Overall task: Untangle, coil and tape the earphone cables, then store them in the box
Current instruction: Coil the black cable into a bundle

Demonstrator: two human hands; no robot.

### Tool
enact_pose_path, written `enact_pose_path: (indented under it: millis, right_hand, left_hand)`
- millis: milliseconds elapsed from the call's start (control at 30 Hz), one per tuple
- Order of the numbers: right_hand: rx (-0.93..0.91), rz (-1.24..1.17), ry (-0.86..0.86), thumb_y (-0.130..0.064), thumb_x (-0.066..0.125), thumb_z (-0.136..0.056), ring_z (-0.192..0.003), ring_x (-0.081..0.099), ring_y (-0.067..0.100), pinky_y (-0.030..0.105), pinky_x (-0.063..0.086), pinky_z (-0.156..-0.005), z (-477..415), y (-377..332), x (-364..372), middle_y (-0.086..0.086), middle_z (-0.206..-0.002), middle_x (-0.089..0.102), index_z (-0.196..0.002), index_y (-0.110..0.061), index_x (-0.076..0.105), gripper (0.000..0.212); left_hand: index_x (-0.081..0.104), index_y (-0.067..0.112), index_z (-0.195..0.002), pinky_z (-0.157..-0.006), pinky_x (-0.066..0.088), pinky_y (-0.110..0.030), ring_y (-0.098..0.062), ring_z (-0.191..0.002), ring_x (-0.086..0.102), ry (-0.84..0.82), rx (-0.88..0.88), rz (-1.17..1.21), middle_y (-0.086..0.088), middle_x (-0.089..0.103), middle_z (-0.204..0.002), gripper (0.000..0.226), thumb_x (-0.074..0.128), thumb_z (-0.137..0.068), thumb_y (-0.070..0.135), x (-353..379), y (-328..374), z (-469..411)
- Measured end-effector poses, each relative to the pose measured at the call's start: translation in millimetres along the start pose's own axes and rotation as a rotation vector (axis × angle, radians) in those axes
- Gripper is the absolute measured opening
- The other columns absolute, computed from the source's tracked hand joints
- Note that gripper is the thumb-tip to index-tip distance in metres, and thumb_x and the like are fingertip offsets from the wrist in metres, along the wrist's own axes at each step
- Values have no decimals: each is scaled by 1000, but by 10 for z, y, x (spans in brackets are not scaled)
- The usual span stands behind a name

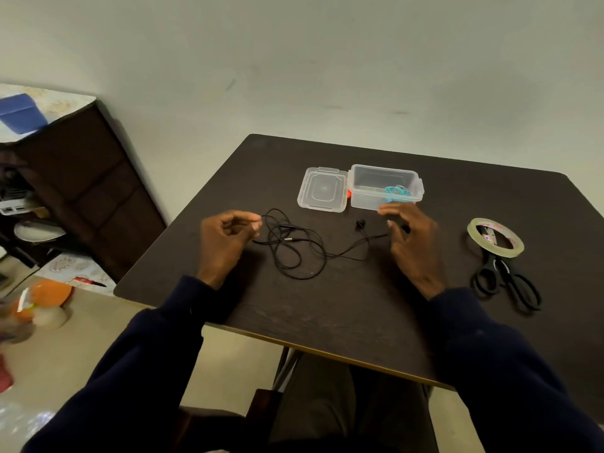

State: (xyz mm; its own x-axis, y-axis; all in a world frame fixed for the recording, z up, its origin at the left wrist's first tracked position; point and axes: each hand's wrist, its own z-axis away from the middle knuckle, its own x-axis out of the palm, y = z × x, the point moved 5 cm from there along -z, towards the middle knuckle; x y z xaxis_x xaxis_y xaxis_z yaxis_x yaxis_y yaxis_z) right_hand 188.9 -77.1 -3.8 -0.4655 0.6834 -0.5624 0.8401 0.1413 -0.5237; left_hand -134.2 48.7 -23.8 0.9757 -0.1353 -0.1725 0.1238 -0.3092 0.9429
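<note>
A black earphone cable (295,253) lies in loose tangled loops on the dark table (327,305), with one earbud (360,223) lying free. My left hand (225,238) is at the loops' left edge, thumb and forefinger pinched on the cable. My right hand (413,246) hovers over the cable's right end with fingers spread; the second earbud shows between them. Behind it stands the clear box (366,199), open, with a coiled teal earphone (397,191) inside. Its lid (322,189) lies flat to the left of it.
A roll of clear tape (495,237) rests on the blades of black scissors (505,281) at the table's right. A dark cabinet (88,191) stands to the left, with cluttered items on the floor below it. A wall lies beyond the table.
</note>
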Motion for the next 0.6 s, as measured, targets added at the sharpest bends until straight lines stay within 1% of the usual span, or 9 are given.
enact_pose_path:
  millis: [67, 133, 200, 267, 333, 367, 433, 500, 600]
  right_hand:
    - [-44, -10, 41, 1, 68, -92, -111, 62, 5, 21, 48, -103, -5, -177, 5, -3, -115, 68, -111, -11, 72, 23]
    - [33, -122, -11, -7, 72, -91, -100, 66, 2, 18, 53, -94, -22, -376, 109, -4, -107, 71, -106, -13, 75, 16]
    - [110, -225, -178, -10, 75, -89, -86, 70, 3, 18, 56, -81, -44, -593, 333, -5, -96, 73, -101, -15, 77, 14]
    - [104, -247, -351, -8, 78, -86, -78, 70, 3, 16, 56, -74, -30, -789, 579, -6, -88, 74, -99, -16, 78, 15]
    - [40, -169, -441, -11, 81, -83, -83, 69, 5, 21, 55, -78, 12, -899, 748, -5, -93, 75, -103, -16, 77, 21]
    - [-12, -85, -463, -15, 81, -83, -89, 66, 8, 25, 55, -82, 35, -905, 806, -3, -99, 74, -107, -16, 76, 25]
    - [-99, 73, -471, -20, 78, -86, -97, 60, 16, 30, 50, -84, 68, -844, 858, -2, -105, 70, -109, -18, 73, 24]
    - [-118, 141, -467, -20, 72, -91, -98, 56, 17, 33, 49, -83, 71, -734, 825, -2, -105, 69, -107, -20, 73, 16]
    - [-111, 226, -404, -15, 70, -92, -100, 56, 19, 37, 50, -87, 40, -558, 696, -1, -107, 71, -103, -21, 76, 14]
  left_hand:
    - [78, 9, -99, -80, 59, -23, -13, -83, 74, -85, 63, -99, 0, 78, -94, 14, 78, -85, 8, 63, 53, 18]
    - [79, 10, -97, -79, 58, -19, -8, -83, 74, -153, 110, -175, 2, 77, -94, 14, 79, -84, 6, 186, 119, -7]
    - [80, 12, -95, -77, 56, -17, -7, -81, 71, -214, 180, -297, 1, 77, -93, 14, 81, -83, 7, 361, 173, -65]
    - [81, 19, -95, -80, 55, -25, -9, -85, 66, -292, 234, -503, 2, 75, -94, 13, 82, -82, 17, 555, 180, -120]
    - [79, 25, -97, -84, 51, -39, -18, -95, 59, -361, 243, -734, 2, 71, -96, 13, 80, -84, 29, 707, 187, -137]
    - [78, 25, -98, -87, 49, -41, -21, -99, 56, -381, 237, -811, 0, 69, -99, 14, 77, -85, 31, 754, 204, -138]
    - [76, 23, -100, -92, 44, -39, -24, -107, 53, -402, 222, -870, -1, 69, -104, 13, 73, -89, 27, 811, 255, -155]
    - [74, 22, -102, -92, 34, -36, -22, -112, 51, -417, 195, -893, 0, 70, -105, 12, 68, -92, 22, 836, 277, -173]
    - [74, 21, -101, -94, 41, -38, -24, -108, 55, -436, 173, -894, -2, 69, -104, 12, 63, -95, 19, 828, 260, -185]
